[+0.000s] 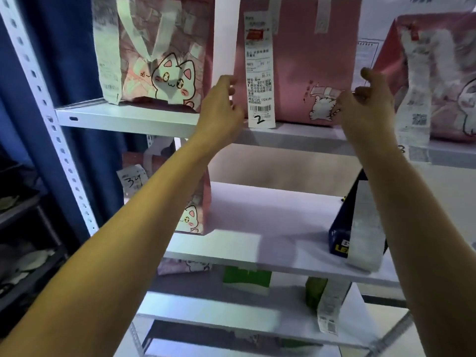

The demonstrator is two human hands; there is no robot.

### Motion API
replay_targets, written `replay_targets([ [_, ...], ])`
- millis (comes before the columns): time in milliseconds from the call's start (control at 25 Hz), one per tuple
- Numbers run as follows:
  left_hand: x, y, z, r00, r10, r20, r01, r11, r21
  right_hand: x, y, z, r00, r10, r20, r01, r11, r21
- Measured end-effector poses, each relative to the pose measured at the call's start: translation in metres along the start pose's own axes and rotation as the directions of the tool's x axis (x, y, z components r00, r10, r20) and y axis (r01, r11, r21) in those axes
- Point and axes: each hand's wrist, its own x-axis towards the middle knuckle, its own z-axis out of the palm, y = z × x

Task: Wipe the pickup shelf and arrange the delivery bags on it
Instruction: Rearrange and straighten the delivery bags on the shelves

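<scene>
Lowest in the frame, a bottom shelf board [206, 313] carrying a green bag [247, 278] and an olive one with a long receipt [327, 302]. Above it, a middle shelf [270, 215] with a bare pale stretch at centre, a pink cat bag marked 34 [190, 202] at its left end and a dark blue bag [355, 222] at its right. Higher, at mid-frame, both forearms reaching up to the top shelf [128, 117]. Left hand [221, 104] loosely open, fingertips at the left edge of the middle pink bag [304, 60], touching or just beside it, hard to tell which. Right hand [365, 99] curled at the bag's lower right corner, fingers seemingly pinching the edge, thumb raised clear. No cloth in either hand, so judging by this the arranging step, not the wiping: squaring bag number 2 between its neighbours. Long white receipt [260, 73] hanging down the bag's front and over the shelf lip, handwritten 2 at its foot. Next move likely a small two-handed nudge or twist, keeping the bag upright, base fully on the board, receipt facing out. To upper left, a cat-print pink bag [164, 60] standing well apart from it; at the right edge, a third pink bag [443, 73] with its own receipt. Shelving of white perforated steel uprights [51, 119]; dark blue curtain [85, 73] behind at left, pale wall behind at right, dim clutter at far left, too dark to make out.
</scene>
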Motion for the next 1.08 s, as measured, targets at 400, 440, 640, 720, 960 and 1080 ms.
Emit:
replay_targets([
  [400,-0.134,0.005,0.045,1.0,0.028,0.004,-0.028,1.0,0.005,-0.126,0.056,-0.048,0.993,0.005,0.119,-0.017,0.995,0.098],
  [440,-0.148,0.002,0.054,0.999,0.007,0.036,-0.007,1.0,-0.006,-0.136,0.069,-0.053,0.99,0.035,0.136,-0.047,0.995,0.084],
  [640,-0.206,-0.026,0.089,0.985,-0.107,0.139,0.115,0.992,-0.05,-0.172,0.142,-0.072,0.968,0.211,0.136,-0.219,0.975,0.042],
  [720,-0.219,-0.035,0.097,0.978,-0.128,0.162,0.136,0.99,-0.041,-0.174,0.175,-0.084,0.936,0.344,0.077,-0.348,0.937,0.041],
  [960,-0.234,-0.057,0.107,0.963,-0.203,0.177,0.201,0.979,0.031,-0.14,0.267,-0.108,0.779,0.619,-0.095,-0.619,0.785,0.037],
  [1080,-0.236,-0.065,0.104,0.959,-0.226,0.172,0.219,0.974,0.061,-0.12,0.292,-0.101,0.75,0.661,-0.027,-0.659,0.75,0.056],
])
